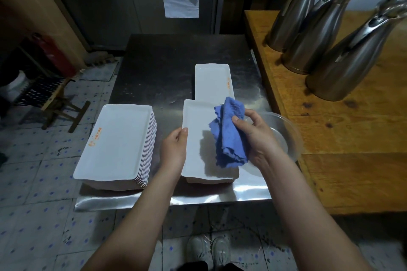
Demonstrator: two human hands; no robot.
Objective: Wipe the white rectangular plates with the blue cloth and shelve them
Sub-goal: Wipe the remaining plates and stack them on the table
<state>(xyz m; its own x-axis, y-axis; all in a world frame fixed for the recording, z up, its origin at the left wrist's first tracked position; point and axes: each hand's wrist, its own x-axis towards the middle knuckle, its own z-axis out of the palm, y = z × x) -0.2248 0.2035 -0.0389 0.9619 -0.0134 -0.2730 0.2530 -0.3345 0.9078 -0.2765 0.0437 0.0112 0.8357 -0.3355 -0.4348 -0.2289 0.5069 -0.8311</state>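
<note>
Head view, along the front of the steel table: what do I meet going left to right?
stack of white rectangular plates → left hand → white plate it grips → blue cloth → right hand → clear bowl → wooden counter

1. A steel table point(167, 68) stands in the middle, its scuffed top shining at the near edge.
2. A wooden counter point(352, 138) stands just beside it on the right and carries three steel jugs point(348, 55).
3. Behind the table is a steel cabinet point(110, 6) with a paper sheet point(180, 3) on its door.
4. The floor point(33, 171) is pale, stained tile with blue dots.
5. A wooden stool point(59, 103) and a red cylinder point(51, 55) sit at left.
6. The light is dim.
</note>
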